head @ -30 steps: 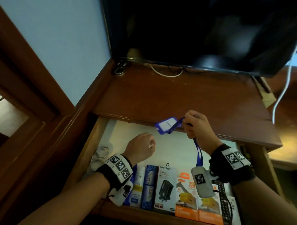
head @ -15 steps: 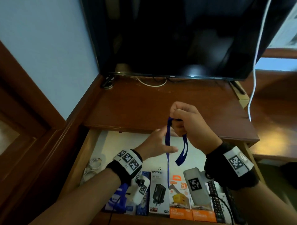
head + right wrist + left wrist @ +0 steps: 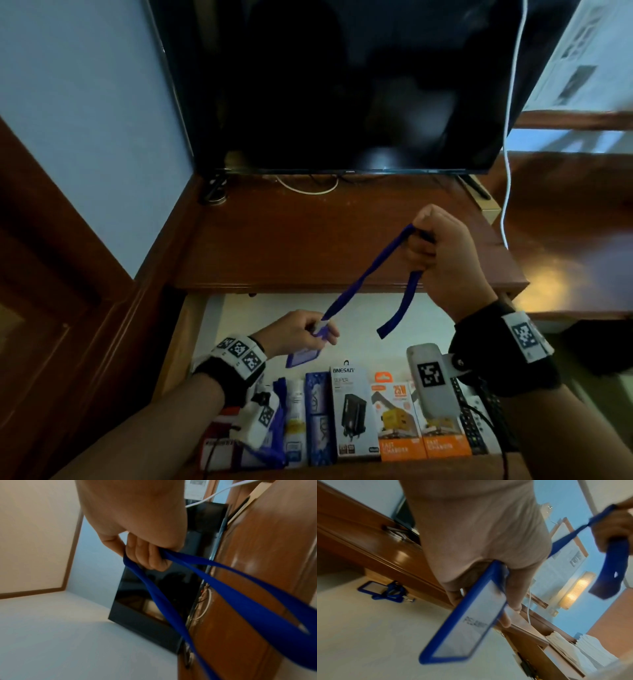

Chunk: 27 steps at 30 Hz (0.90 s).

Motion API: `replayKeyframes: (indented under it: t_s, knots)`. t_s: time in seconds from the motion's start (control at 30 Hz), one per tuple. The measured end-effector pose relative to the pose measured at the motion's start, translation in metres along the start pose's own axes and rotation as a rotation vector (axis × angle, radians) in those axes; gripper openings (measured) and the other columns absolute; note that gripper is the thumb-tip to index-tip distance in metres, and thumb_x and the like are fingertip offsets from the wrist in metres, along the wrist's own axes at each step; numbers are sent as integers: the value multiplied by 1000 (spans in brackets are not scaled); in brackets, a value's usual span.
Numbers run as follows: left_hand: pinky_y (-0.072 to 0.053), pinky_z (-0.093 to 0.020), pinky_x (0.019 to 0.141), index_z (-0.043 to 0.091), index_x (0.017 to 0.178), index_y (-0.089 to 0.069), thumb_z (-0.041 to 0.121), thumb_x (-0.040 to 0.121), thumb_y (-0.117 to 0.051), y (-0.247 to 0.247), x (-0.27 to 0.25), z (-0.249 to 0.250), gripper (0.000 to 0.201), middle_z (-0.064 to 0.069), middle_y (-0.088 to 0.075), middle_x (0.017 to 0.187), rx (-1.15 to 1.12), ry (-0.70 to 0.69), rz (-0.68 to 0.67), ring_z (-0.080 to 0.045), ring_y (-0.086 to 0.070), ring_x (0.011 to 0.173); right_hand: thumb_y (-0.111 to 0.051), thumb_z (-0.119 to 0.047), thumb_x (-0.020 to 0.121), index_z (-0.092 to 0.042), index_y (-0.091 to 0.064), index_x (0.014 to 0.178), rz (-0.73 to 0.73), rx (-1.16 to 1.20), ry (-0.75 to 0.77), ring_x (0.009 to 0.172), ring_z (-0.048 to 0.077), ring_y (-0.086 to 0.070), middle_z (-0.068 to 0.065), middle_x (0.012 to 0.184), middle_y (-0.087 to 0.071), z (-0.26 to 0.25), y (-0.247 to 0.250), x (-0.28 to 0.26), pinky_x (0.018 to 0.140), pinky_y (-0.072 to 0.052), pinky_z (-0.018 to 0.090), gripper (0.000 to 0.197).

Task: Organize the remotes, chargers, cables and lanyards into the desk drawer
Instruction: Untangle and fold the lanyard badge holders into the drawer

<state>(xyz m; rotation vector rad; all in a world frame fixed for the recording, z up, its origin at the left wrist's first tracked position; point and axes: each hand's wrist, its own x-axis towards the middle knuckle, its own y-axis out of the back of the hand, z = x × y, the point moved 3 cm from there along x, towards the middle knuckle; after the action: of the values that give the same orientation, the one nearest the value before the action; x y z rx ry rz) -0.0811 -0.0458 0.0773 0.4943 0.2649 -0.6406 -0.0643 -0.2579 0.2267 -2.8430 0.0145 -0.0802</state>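
Head view: the left hand (image 3: pixel 294 330) and right hand (image 3: pixel 442 253) each grip one blue lanyard (image 3: pixel 363 277). The drawer (image 3: pixel 394 315) holds five charger boxes (image 3: pixel 352 411) and another lanyard (image 3: pixel 385 593).

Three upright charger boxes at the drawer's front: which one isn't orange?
The black-and-white charger box, leftmost of the three, beside the two orange boxes on its right. It shows a black plug on a white front.

Head view down over the open drawer (image 3: pixel 205 329); both wrist views close, upward, all sharing the blue lanyard (image 3: pixel 363 277).
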Motion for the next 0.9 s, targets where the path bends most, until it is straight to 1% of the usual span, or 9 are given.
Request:
replayKeyframes:
  t_s: [0.1, 0.2, 0.33, 0.47, 0.6, 0.67, 0.73, 0.87, 0.9]
  knots:
    - [-50, -26, 74, 22, 111, -59, 9, 91, -62, 16, -8, -10, 24, -1, -65, 98, 75, 96, 111, -16, -63, 82, -43, 0, 85, -17, -39, 62, 151, 3, 11, 41, 11, -22, -5, 47, -30, 20, 21, 3, 47, -13, 29, 28]
    - [-52, -24, 66, 26, 114, -52, 12, 90, -64, 31, -17, -10, 30, -2, -63, 94, 87, 126, 267, -14, -63, 75, -45, 2, 88, -13, -43, 65, 284, -207, -22, 47, 14, -31, -1, 53, -38, 44, 33, 4, 48, -25, 29, 28]
    - [-59, -33, 71, 25, 102, -59, 16, 89, -65, 44, -25, 15, 17, -2, -67, 94, 141, 43, 285, -16, -68, 81, -54, -15, 87, -17, -61, 83, 303, -662, -176, 78, 20, -56, -1, 81, -61, 81, 31, 5, 73, -44, 35, 8]
    - [-55, -33, 78, 20, 121, -59, 24, 87, -67, 44, -27, 51, 35, -4, -63, 111, 288, 33, 103, -21, -65, 96, -55, -23, 96, -18, -61, 108, 37, -629, -151, 100, 11, -58, -5, 106, -63, 97, -9, -2, 76, -43, 22, 15]
    - [-59, -35, 78, 23, 107, -59, 20, 87, -67, 39, -35, 77, 22, -3, -67, 101, 347, -3, -59, -18, -68, 89, -41, -40, 100, -11, -64, 112, -270, -450, -243, 103, 24, -62, 9, 107, -68, 107, -41, -15, 91, -47, 35, 39]
    - [-59, -33, 77, 20, 106, -61, 19, 86, -68, 42, -38, 79, 21, -3, -67, 100, 342, 2, -35, -17, -69, 88, -40, -48, 98, 1, -64, 103, -331, -391, -291, 93, 34, -61, 19, 100, -67, 112, -45, -19, 90, -47, 42, 55]
    - [-59, -34, 79, 17, 106, -63, 17, 85, -69, 48, -40, 74, 22, -3, -69, 100, 242, 2, 18, -17, -69, 89, -44, -52, 93, 3, -63, 95, -337, -281, -334, 83, 33, -61, 21, 90, -64, 114, -47, -25, 85, -47, 43, 58]
    - [-58, -39, 81, 13, 101, -63, 12, 85, -69, 57, -41, 61, 18, -7, -70, 99, -115, -44, 253, -22, -69, 91, -44, -52, 91, -1, -63, 100, -340, -186, -359, 69, 34, -57, 22, 79, -58, 118, -49, -33, 60, -49, 33, 55]
    - [-57, -40, 82, 14, 100, -63, 11, 85, -68, 57, -40, 57, 16, -8, -70, 99, -220, -50, 335, -24, -68, 92, -46, -50, 90, -1, -63, 105, -341, -171, -368, 72, 33, -60, 21, 82, -61, 118, -50, -34, 62, -51, 31, 54]
